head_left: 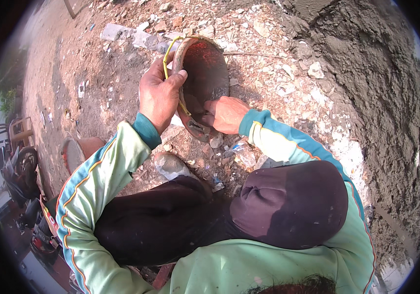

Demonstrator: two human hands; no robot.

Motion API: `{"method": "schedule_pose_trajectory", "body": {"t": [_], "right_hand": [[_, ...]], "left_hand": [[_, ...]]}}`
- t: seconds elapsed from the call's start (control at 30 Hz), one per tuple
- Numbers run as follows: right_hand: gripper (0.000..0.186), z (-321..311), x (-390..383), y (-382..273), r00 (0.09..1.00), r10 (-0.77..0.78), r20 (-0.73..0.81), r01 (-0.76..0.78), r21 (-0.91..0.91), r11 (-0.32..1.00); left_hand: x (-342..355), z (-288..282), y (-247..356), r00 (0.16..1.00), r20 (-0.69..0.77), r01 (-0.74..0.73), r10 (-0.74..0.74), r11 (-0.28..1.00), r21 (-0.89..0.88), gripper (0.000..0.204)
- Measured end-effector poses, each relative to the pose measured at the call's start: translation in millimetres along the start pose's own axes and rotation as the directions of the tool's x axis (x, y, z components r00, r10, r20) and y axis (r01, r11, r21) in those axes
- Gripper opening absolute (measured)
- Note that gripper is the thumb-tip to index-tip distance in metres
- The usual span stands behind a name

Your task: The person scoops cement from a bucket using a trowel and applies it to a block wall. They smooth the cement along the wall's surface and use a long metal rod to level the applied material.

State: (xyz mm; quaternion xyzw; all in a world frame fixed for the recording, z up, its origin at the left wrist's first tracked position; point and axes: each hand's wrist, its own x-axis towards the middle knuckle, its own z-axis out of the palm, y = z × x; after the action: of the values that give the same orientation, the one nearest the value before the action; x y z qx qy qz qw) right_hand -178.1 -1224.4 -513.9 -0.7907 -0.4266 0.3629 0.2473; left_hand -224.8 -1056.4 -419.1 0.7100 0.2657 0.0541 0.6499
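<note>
A worn, dirt-caked bucket (205,73) is tilted on its side before me, its reddish-grey inside showing. A yellow cord handle (166,58) loops along its left rim. My left hand (160,93) grips that rim, thumb over the edge, with the cord running beside the fingers. My right hand (227,114) is closed at the bucket's near inner side, close to a broken or folded part of the rim (197,128). Its fingertips are partly hidden, and what they pinch cannot be made out.
Wet grey mortar (381,98) is heaped along the right. Rubble and stones (259,29) cover the ground, with a crumpled clear plastic piece (244,153) near my shoe (171,165). Another bucket (80,149) stands by my left sleeve. A motorcycle (24,171) is at the far left.
</note>
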Motion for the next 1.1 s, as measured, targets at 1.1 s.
{"method": "schedule_pose_trajectory", "body": {"t": [1.1], "right_hand": [[0.021,-116,-65,162,0.963,0.164,0.214,-0.267,0.842,0.470]], "left_hand": [[73,-138,-24,0.981,-0.192,-0.003,-0.021,0.993,-0.122,0.033]]}}
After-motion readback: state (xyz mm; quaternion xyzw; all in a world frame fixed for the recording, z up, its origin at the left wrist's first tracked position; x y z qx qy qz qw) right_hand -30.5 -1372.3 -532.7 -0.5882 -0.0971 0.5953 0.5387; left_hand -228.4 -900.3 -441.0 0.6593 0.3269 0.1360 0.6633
